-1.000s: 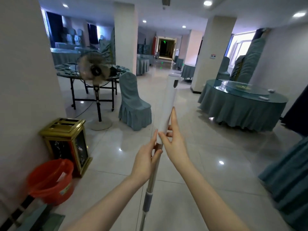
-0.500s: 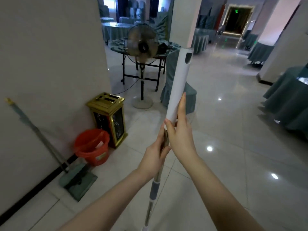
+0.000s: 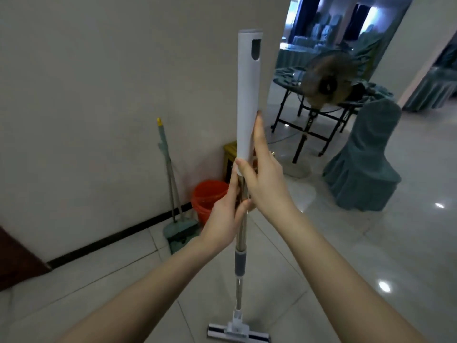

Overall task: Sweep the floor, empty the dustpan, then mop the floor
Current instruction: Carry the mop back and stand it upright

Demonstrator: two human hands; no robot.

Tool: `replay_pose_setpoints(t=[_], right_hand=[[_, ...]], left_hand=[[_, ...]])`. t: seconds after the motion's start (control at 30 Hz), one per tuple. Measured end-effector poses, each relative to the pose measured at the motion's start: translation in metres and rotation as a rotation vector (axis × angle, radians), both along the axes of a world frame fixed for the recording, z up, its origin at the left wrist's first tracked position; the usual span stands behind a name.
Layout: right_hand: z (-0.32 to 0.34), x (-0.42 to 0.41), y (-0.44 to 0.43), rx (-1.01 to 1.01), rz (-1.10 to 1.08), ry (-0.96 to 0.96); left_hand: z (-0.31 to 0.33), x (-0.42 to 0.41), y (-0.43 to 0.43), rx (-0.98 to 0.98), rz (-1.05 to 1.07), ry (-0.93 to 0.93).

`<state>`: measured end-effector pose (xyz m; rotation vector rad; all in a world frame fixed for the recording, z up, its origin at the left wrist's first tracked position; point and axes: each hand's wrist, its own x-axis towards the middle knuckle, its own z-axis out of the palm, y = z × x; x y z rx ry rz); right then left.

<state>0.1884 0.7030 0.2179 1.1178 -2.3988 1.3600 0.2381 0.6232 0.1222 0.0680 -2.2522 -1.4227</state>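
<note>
I hold a flat mop (image 3: 241,263) upright in front of me. It has a white grip (image 3: 248,95), a metal pole and a flat head (image 3: 238,335) resting on the tiled floor. My left hand (image 3: 226,214) is closed around the metal pole just below the white grip. My right hand (image 3: 265,177) clasps the lower end of the white grip, fingers stretched up along it. A green dustpan (image 3: 181,232) and a broom (image 3: 168,169) lean against the wall to the left. Beside them stands an orange bucket (image 3: 206,196).
A gold bin (image 3: 230,157) stands behind the bucket, partly hidden by the mop. A standing fan (image 3: 324,85), a folding table (image 3: 309,112) and a teal-covered chair (image 3: 363,157) are to the right. The wall (image 3: 99,95) runs along the left.
My view has swung left and down; the mop head, broom and dustpan have come into sight. Both hands keep the same hold on the mop.
</note>
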Motion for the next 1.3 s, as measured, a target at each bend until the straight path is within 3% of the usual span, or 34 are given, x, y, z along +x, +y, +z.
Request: replay_pose_setpoints(t=[0.43,0.67,1.3], right_hand=[[0.021,0.005,-0.243,0.019,0.347,0.036],[0.022,0.008,-0.394,-0.03,0.419,-0.012],[-0.037,-0.034,-0.707,0.024,0.785,-0.167]], left_hand=[[0.007,0.026,-0.231,-0.073,0.34,0.091],[-0.001,0.031,-0.371,-0.153,0.525,0.125],[-0.038,0.015,-0.633,-0.093,0.927,-0.066]])
